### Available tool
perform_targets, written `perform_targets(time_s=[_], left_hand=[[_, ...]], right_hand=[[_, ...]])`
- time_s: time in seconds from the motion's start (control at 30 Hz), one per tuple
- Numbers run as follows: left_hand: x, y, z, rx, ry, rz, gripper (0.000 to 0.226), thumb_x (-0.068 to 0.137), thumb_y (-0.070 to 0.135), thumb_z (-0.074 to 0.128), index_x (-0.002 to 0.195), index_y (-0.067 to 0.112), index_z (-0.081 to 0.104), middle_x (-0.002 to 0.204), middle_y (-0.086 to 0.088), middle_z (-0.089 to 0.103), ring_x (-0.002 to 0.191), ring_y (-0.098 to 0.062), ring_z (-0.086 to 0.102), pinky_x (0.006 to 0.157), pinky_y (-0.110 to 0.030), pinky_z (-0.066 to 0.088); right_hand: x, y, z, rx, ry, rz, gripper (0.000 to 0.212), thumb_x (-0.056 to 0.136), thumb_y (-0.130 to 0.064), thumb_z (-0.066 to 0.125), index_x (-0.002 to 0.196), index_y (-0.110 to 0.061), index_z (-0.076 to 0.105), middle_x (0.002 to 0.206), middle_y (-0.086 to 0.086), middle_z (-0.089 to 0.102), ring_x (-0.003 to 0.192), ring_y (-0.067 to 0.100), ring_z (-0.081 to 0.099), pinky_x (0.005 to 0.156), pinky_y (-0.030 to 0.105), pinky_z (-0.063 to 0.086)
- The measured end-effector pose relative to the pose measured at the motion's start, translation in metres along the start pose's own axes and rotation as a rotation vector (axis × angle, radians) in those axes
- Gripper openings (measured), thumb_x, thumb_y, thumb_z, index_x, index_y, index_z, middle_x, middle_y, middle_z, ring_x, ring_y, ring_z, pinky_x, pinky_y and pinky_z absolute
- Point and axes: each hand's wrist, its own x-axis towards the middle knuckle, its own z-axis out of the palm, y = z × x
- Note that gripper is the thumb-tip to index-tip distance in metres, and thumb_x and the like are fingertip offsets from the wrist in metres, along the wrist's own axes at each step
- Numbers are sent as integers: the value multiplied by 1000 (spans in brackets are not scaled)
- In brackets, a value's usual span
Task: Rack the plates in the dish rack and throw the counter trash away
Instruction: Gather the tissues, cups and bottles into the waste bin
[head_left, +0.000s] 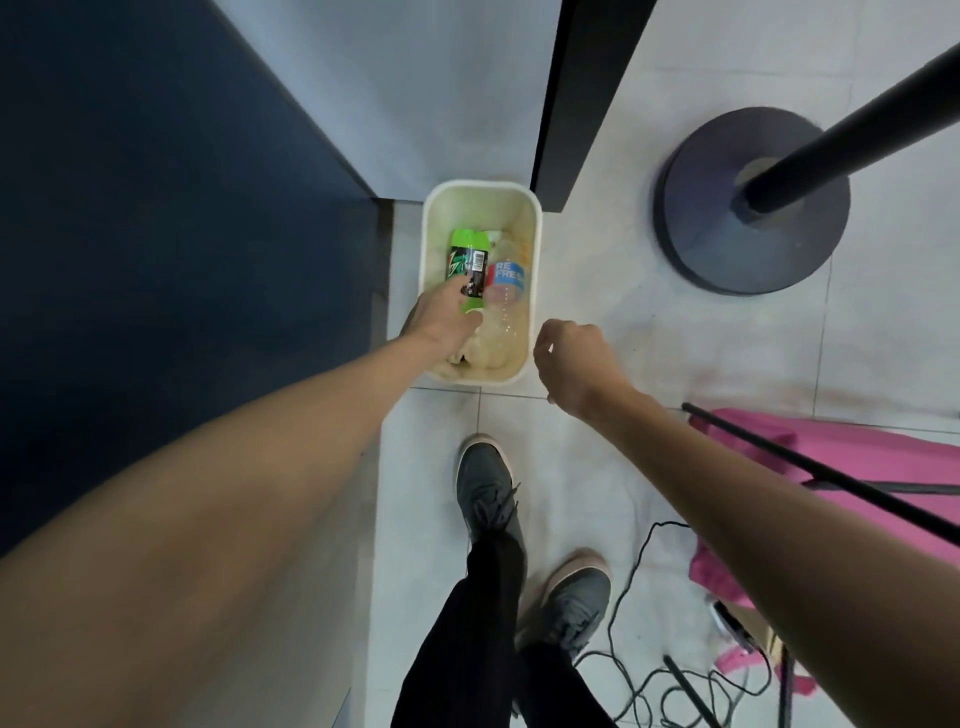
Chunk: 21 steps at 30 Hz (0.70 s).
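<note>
A dark blue panel (156, 208) fills the left side of the frame. Across it the left arm reaches up from the lower left to the middle, where the left hand (447, 322) curls its fingers round the near end of a green bottle (467, 265). The bottle points away from the hand toward the top of the frame, and it lies within the open mouth of a white bin (483, 208) standing on the tiled floor (623, 260). The bottle sits on the left side of the bin. Just right of it, also in the bin, lies a clear bottle (506, 280) with a red and blue label, on pale crumpled trash.

Right of the bin's lower corner and apart from it, the right hand (574, 364) hangs with loosely curled fingers and holds nothing. Below centre stand two grey shoes (485, 483). At upper right a round stand base (727, 260) carries a black pole (857, 119), and a pink bag (857, 452) lies at lower right.
</note>
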Motion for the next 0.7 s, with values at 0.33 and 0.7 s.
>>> perform_targets(time_s=[0.33,0.7], left_hand=[[-159,51,-24,-395,101,-53,25,87,0,58,91,20,72,82,-4,66,68,-22,58,64,-22,45],[-404,147,-83,-425,257,127,27,92,1,56,96,21,73,86,7,68,70,-3,59,70,-15,47]], right_hand=[[-125,-19,-68,200,78,-60,19,87,-14,43,84,-11,61,81,17,67,70,37,66,67,47,57],[-343,-63,-167,154,238,-288,10,91,-16,52,86,-13,60,66,6,60,62,29,54,57,36,44]])
